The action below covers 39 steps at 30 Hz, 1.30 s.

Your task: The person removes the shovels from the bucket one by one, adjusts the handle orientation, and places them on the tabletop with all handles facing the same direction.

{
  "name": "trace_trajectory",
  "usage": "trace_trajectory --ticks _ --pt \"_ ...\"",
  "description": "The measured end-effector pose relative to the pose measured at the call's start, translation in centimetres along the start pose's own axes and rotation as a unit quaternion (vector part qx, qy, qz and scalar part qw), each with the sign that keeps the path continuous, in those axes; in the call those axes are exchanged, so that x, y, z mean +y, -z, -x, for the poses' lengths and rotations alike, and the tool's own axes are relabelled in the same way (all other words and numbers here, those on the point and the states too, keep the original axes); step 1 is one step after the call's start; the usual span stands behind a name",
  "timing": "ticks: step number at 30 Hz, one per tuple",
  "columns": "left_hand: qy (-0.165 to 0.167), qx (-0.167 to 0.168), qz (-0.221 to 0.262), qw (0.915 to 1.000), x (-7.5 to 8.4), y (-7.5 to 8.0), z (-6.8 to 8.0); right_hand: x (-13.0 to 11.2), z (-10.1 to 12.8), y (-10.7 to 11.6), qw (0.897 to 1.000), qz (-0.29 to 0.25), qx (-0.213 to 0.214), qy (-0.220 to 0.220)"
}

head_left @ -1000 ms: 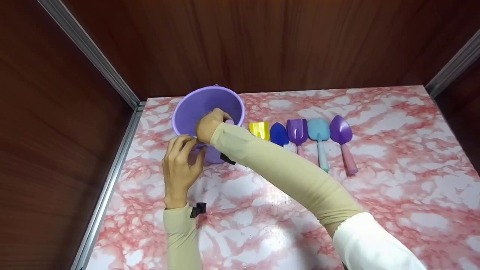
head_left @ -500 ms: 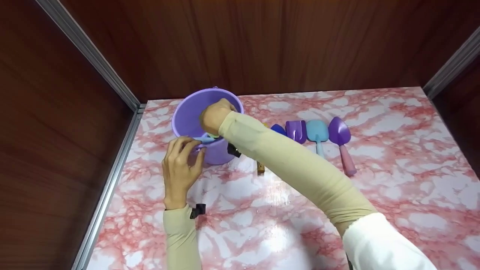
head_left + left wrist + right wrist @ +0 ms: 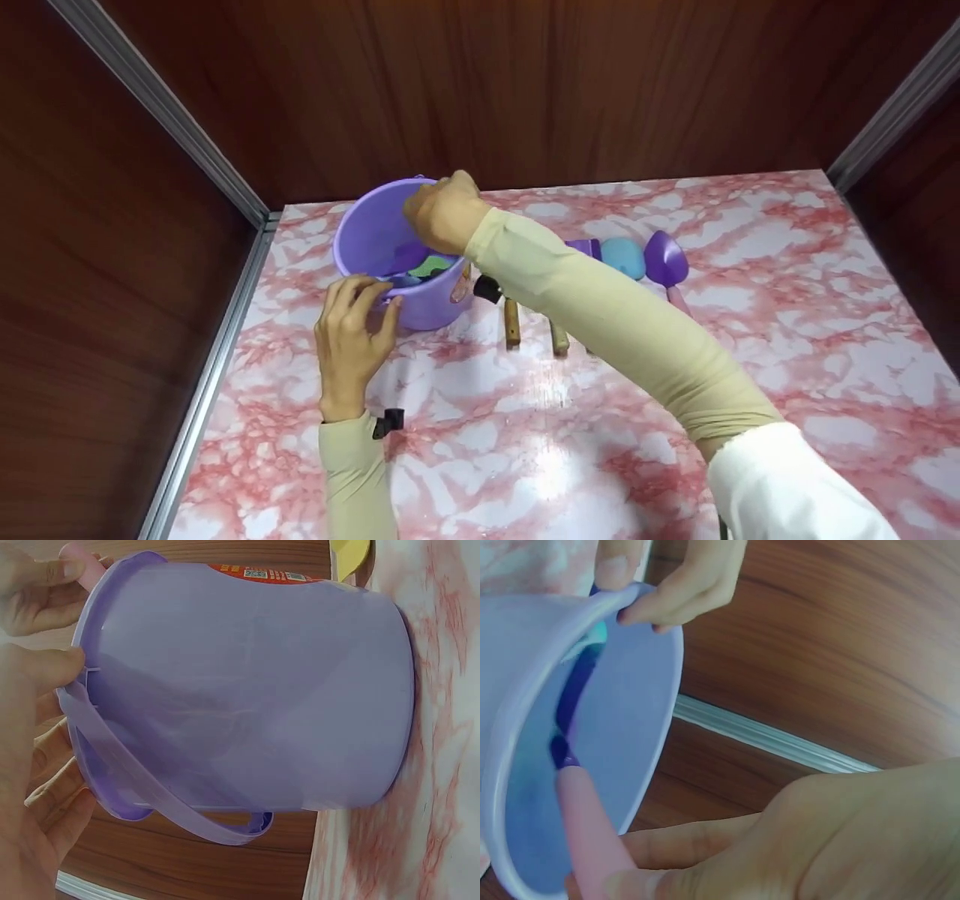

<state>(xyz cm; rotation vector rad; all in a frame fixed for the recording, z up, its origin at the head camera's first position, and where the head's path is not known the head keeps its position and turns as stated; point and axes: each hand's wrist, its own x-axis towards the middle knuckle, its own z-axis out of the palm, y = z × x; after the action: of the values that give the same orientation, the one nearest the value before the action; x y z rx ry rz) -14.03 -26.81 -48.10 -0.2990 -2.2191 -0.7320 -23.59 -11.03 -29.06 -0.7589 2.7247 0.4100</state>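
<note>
Head view: bucket (image 3: 420,304) at centre left on the table (image 3: 675,390); left hand (image 3: 349,341) pinches its near rim, right hand (image 3: 444,210) above it. Left wrist: fingers (image 3: 45,667) curl on the rim. Right wrist: fingers grip a pink-handled tool (image 3: 585,829) inside the bucket.

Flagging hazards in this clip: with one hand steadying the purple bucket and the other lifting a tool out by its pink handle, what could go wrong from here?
1. The left hand pinches only the purple bucket's rim, so an upward pull might tip it.
2. The right hand grips the pink handle; its blade could snag other tools inside.
3. The right forearm hangs over the shovels' wooden handles and could knock them askew.
</note>
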Motion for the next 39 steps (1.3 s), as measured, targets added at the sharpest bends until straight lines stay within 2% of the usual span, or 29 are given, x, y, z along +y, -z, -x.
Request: trace_trajectory --ticks 7,13,19,22,27,31,34,39 --pt "-0.001 0.005 0.002 1.0 -0.1 -0.1 0.1 2.1 1.1 0.0 0.999 -0.002 0.034 -0.002" --pt "0.002 0.013 0.005 0.9999 -0.3 -0.2 0.2 4.6 1.9 0.1 0.998 -0.037 0.047 -0.004" --pt "0.002 0.015 0.011 0.9998 -0.3 -0.3 0.0 8.1 2.6 -0.5 0.994 -0.107 0.008 0.008" --pt "0.001 0.017 0.015 0.9998 -0.2 -0.5 -0.1 10.2 3.1 -1.4 0.988 -0.152 0.011 0.003" --pt "0.0 0.018 0.017 0.9997 -0.2 -0.6 -0.2 13.8 3.9 -3.7 0.969 -0.242 0.051 0.004" --pt "0.002 0.019 0.016 0.9997 -0.2 -0.5 -0.2 16.6 4.8 -5.8 0.944 -0.322 0.069 0.004" --pt "0.004 0.019 0.014 0.9997 -0.3 -0.5 -0.2 18.2 5.7 -7.2 0.923 -0.38 0.066 -0.015" --pt "0.008 0.017 0.011 0.9998 -0.3 -0.2 -0.2 19.6 6.7 -8.9 0.9 -0.427 0.08 -0.039"
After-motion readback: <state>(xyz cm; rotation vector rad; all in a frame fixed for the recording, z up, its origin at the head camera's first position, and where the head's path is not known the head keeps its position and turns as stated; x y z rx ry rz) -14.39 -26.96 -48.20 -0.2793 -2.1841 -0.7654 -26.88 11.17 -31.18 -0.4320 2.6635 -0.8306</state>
